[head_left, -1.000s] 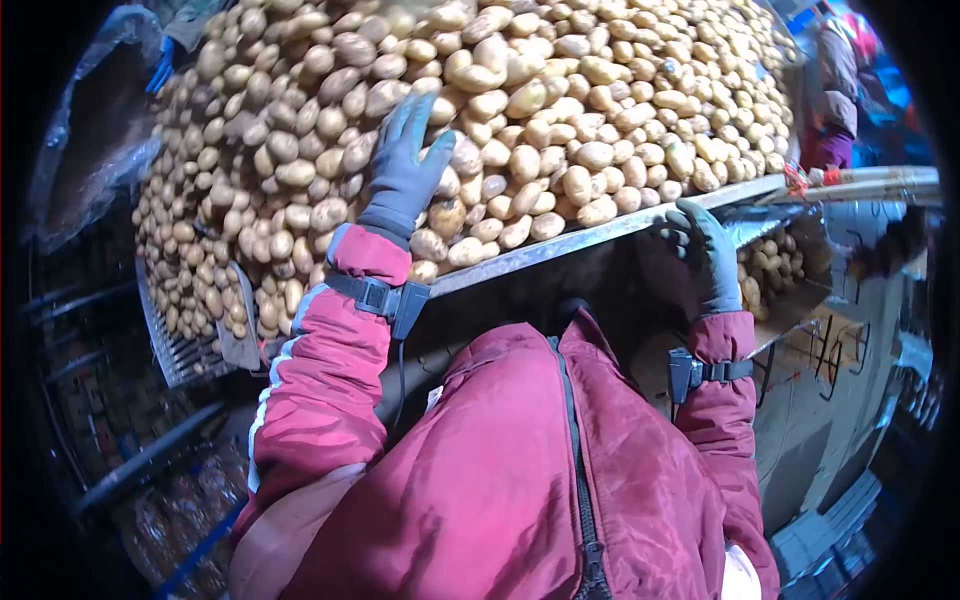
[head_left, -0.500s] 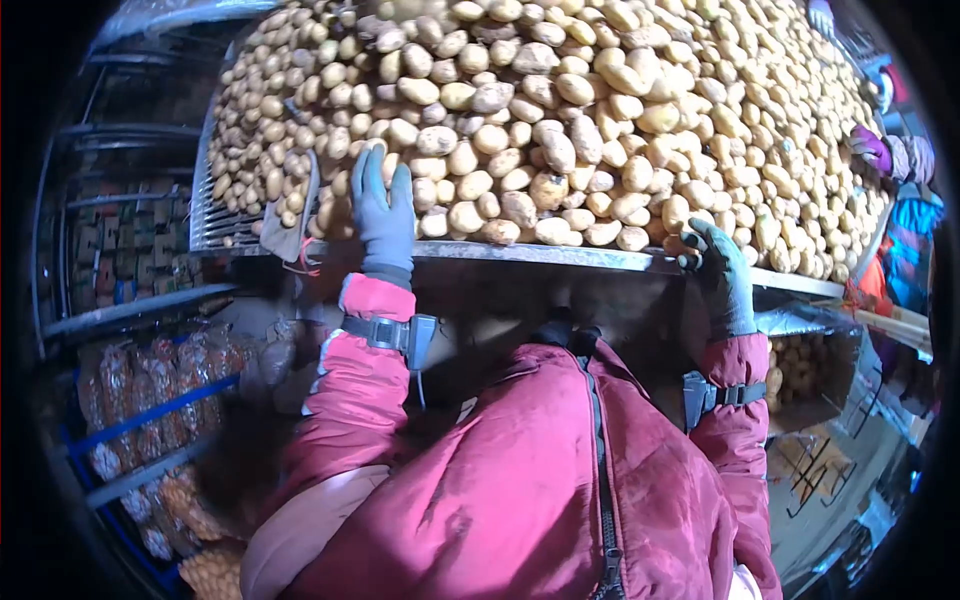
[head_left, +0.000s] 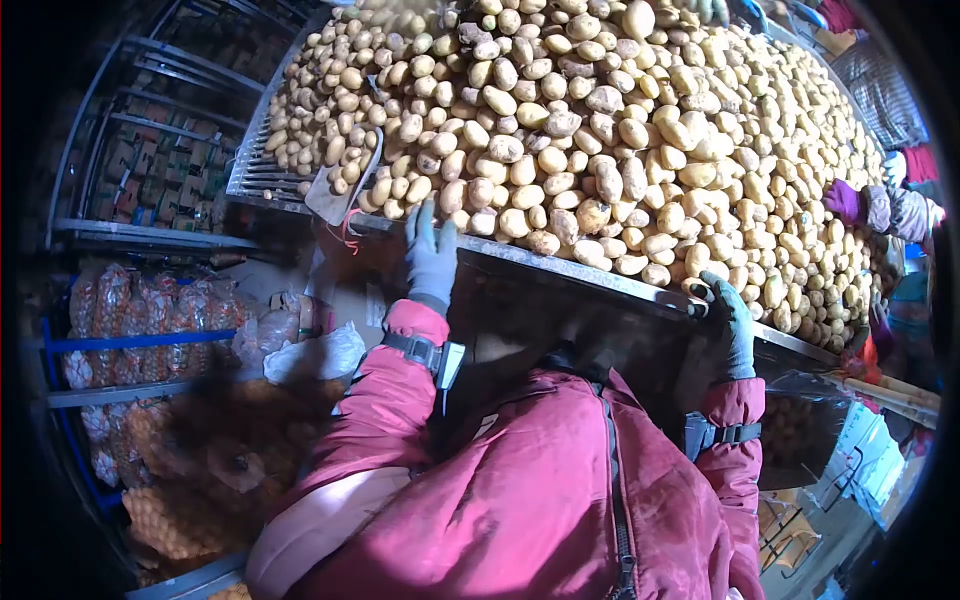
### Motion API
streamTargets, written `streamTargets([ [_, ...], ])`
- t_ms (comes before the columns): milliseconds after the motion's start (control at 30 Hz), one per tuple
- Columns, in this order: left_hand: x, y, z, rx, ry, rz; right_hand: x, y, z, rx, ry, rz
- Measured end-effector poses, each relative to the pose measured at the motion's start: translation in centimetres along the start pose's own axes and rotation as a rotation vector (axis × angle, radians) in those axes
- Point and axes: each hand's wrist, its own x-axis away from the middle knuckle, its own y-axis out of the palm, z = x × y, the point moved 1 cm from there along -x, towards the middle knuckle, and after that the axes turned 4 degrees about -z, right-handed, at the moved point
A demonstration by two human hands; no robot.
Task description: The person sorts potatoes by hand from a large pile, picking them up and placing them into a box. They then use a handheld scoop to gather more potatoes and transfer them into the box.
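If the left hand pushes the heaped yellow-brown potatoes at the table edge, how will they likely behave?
The rounded yellow-brown potatoes lie loosely heaped, so they would probably roll and shift their neighbours. They look firm and fairly heavy, not fragile. Near the gloved left hand, the low grey metal table rim may let some spill over.

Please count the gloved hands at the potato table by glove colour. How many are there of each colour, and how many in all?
Grey-blue gloves: 2 (left hand open at the table rim, right hand gripping it)
Purple gloves: 1 (co-worker's hand beside the potatoes)
Total: 3
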Motion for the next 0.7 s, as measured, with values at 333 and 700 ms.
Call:
streamTargets([
  [333, -3.1, -5.5, -17.7, 0.041, -0.354, 0.253, 0.2, -3.4, 1.8, -0.026, -0.099, -0.020],
  [700, -13.2, -7.3, -30.4, 1.089, -1.066, 0.360, -2.6, 2.7, 0.9, -0.011, -0.037, 0.037],
])
